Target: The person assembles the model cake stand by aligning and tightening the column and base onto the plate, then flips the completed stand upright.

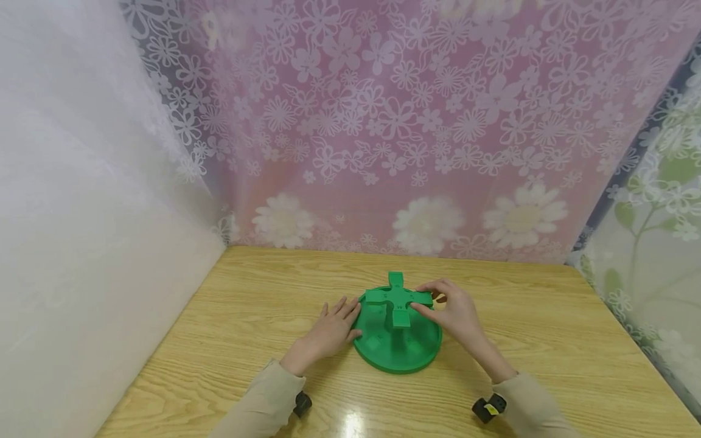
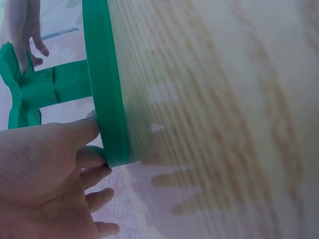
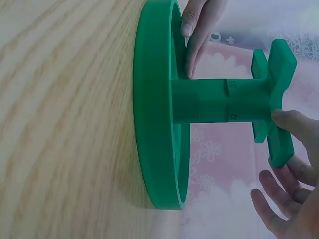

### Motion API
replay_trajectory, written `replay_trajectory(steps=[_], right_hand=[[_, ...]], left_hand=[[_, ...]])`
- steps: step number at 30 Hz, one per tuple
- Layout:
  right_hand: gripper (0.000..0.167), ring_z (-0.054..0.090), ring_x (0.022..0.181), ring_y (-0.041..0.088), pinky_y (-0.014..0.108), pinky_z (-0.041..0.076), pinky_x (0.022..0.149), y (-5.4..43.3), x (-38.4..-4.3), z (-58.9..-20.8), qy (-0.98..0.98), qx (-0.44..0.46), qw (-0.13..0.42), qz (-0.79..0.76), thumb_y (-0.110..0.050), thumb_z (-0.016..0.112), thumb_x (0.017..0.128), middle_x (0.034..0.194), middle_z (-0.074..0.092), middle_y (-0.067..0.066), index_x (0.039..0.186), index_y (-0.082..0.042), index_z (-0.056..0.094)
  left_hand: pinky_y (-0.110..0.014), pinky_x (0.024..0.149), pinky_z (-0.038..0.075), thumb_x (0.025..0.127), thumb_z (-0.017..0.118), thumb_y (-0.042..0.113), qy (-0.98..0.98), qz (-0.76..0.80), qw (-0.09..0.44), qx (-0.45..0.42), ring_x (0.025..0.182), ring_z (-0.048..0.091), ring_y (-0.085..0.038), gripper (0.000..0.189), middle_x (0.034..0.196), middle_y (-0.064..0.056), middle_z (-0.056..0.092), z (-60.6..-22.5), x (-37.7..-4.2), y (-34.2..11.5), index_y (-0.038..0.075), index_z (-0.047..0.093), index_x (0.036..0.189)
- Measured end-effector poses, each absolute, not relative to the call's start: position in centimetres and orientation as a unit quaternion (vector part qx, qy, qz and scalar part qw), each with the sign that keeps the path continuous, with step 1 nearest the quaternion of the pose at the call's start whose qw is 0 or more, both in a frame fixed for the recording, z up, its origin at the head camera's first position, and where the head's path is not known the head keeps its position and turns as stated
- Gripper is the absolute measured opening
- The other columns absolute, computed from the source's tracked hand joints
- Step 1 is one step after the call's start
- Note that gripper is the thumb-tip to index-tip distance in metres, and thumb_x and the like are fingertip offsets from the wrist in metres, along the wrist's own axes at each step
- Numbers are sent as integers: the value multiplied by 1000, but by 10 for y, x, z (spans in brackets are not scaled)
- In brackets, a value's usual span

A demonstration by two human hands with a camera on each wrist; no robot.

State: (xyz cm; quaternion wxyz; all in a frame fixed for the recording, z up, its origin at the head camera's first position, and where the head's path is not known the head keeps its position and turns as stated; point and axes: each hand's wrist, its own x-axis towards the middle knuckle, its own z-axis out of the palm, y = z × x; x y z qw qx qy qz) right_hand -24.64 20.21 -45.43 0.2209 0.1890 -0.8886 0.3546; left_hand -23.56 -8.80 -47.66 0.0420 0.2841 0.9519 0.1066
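A round green base [image 1: 378, 354] with a raised rim sits flat on the table. From its middle rises a thick green column [image 3: 214, 100] with small numbers on it, topped by a green cross-shaped piece [image 1: 398, 298]. My right hand [image 1: 459, 311] pinches the cross's right arm between thumb and forefinger; its other fingers spread loosely in the right wrist view. On the opposite side my left hand [image 1: 328, 333] rests against the rim, fingers extended, the thumb touching the edge in the left wrist view. Whether the cross is fully seated on the column I cannot tell.
The light wood-grain table [image 1: 263, 292] extends around the base. A pink flowered curtain [image 1: 350, 121] hangs behind it, with a white sheet [image 1: 109, 182] to the left and a flowered one [image 1: 652, 231] to the right. Small black wrist cameras [image 1: 489, 408] sit below the sleeves.
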Motion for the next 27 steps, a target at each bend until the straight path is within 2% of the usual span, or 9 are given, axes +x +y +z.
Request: replay_trajectory(steps=[6,13,21,27], right_hand=[[29,62,80,15,44,59,72,199,-244,-454,-891,176,228,352,-22,91,77,91,64,-1,101,-15,77],[30,64,86,21,47,60,74,200,-242,-453,-889,176,207,370,-20,89,80,98,66,2,105,-14,76],[38,65,99,32,51,59,80,213,-237,-448,-879,194,162,404,-15,83,86,119,67,11,122,-9,72],[46,65,105,36,53,58,83,229,-234,-448,-877,198,144,414,-15,81,88,126,65,13,132,-11,67]], left_hand=[[-66,118,21,106,54,32,950,117,39,288,152,23,-39,62,164,-16,30,-477,-236,-88,-1,37,156],[-66,118,22,106,54,33,951,113,41,286,152,24,-38,62,164,-15,31,-476,-237,-87,-1,37,155],[-65,118,21,105,57,36,950,120,54,284,153,22,-36,65,164,-13,31,-478,-244,-88,1,37,156],[-67,118,19,106,55,35,941,171,58,287,154,20,-37,63,163,-15,33,-477,-253,-92,0,38,155]])
